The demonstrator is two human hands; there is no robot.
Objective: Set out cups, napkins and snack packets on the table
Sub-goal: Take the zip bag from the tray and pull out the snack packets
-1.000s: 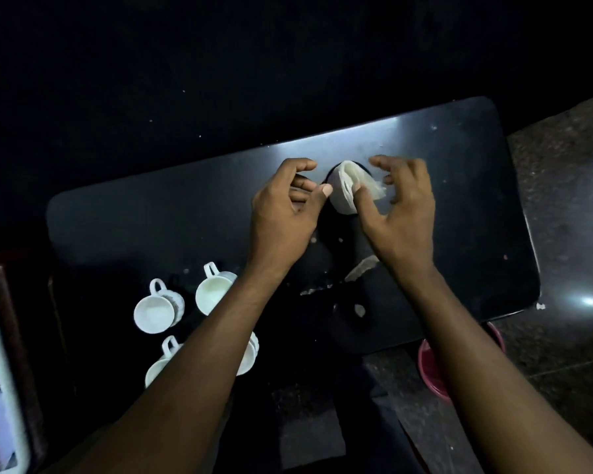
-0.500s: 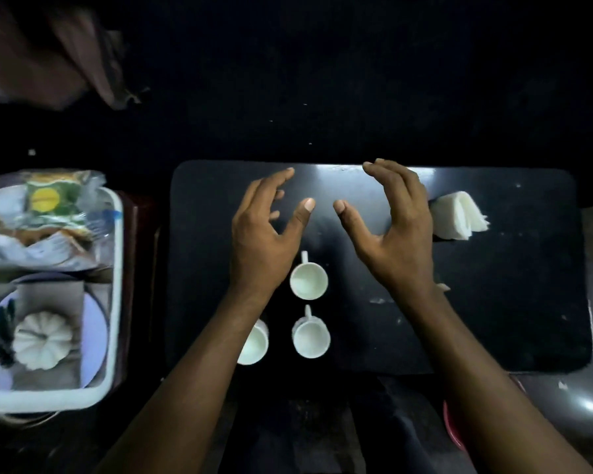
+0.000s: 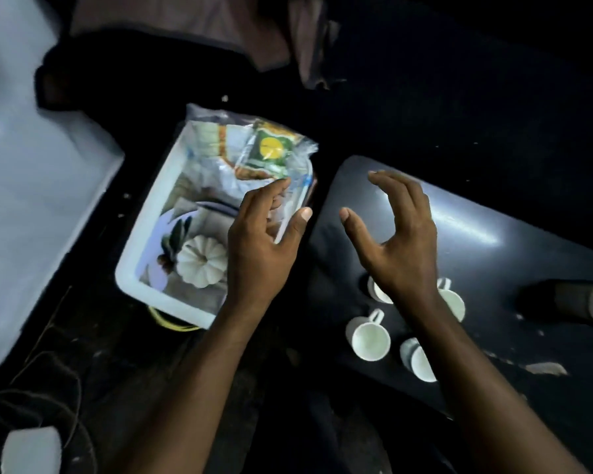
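Left hand hovers over right edge of white tub, fingers released and spread (contact with the wrapping: cannot tell). Right hand above desk, fingers released, curved, empty. Snack packets lie in white tub; cups sit on desk.

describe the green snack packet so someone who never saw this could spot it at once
Find the white tub just left of the black table. At its far end lies a heap of snack packets in clear wrap. On top of the heap is the green packet, the only one with a yellow circle in its middle.
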